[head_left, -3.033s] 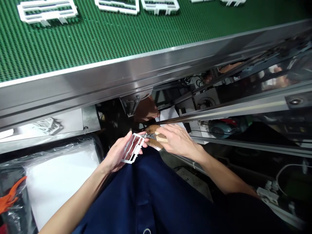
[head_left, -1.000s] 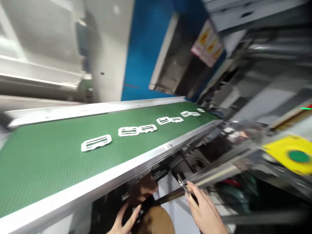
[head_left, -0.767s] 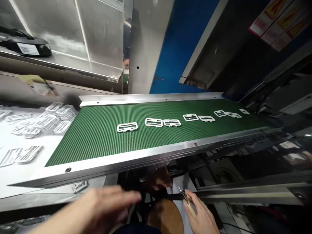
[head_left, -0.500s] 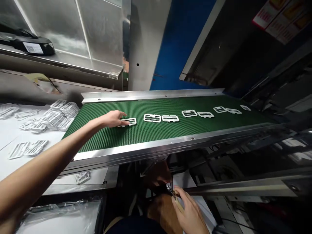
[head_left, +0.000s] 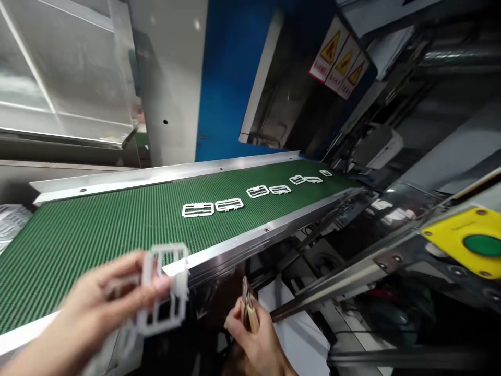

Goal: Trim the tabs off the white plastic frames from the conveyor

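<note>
My left hand [head_left: 105, 297] is raised over the near rail of the green conveyor belt [head_left: 129, 224], pinching a white plastic frame [head_left: 182, 284] between thumb and fingers. More white plastic shows behind the fingers, too blurred to tell if it is a second frame. Low in the middle, my right hand [head_left: 262, 339] is closed around a pair of nippers [head_left: 251, 315] with cream handles, jaws pointing up. The nippers are apart from the frame. On the belt, a white frame [head_left: 198, 210] lies beside another frame [head_left: 229, 204], and several more trail off to the far right.
A metal rail [head_left: 258, 233] edges the belt's near side. White frames [head_left: 13, 222] are piled at the far left. Behind the belt stands a blue machine panel [head_left: 223, 89] with warning signs [head_left: 340, 58]. At right is a yellow plate with a green button [head_left: 483, 244].
My left hand has lifted a white frame off the belt and brought it nearer. My right hand now holds the nippers more upright. The view has swung right.
</note>
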Motion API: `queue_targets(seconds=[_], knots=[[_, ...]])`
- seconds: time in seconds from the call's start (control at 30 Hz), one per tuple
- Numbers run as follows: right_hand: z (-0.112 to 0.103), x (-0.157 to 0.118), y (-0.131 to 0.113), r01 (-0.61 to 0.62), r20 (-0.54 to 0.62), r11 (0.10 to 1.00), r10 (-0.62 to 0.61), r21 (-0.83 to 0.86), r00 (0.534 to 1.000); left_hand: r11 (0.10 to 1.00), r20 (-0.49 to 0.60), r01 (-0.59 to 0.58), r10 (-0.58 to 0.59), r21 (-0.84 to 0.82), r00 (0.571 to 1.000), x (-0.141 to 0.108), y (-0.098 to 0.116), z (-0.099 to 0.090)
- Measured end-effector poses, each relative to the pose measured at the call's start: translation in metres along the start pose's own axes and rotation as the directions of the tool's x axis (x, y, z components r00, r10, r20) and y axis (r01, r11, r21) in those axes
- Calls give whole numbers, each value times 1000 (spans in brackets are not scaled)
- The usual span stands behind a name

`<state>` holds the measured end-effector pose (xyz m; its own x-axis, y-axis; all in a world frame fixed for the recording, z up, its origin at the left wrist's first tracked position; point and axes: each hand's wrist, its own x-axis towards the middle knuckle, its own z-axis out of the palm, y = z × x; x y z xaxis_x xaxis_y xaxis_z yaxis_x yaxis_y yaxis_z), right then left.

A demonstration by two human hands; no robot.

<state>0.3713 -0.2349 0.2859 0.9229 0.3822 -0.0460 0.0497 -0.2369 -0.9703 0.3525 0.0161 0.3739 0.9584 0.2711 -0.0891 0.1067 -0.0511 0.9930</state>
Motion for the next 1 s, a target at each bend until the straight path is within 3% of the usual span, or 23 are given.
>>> queue_targets(seconds=[0.07, 0.17, 0.33, 0.57, 1.0], knots=[[4, 5, -13, 46, 21, 981, -51, 190, 998, 989, 163, 127, -113, -76, 980, -28, -27, 36], [8, 12, -17, 40, 64, 969, -57, 245, 996, 924, 249, 286, -223, -255, 943, -49, -68, 70], [12, 18, 12, -100, 115, 946, 68, 307, 991, 773, 267, 402, -305, -491, 914, -59, -117, 81], [12, 10, 21, -164, 140, 925, 122, 344, 983, 719, 269, 464, -379, -516, 886, -71, -121, 87], [12, 5, 31, -181, 134, 933, 145, 312, 980, 711, 285, 482, -388, -512, 876, -78, -125, 87]])
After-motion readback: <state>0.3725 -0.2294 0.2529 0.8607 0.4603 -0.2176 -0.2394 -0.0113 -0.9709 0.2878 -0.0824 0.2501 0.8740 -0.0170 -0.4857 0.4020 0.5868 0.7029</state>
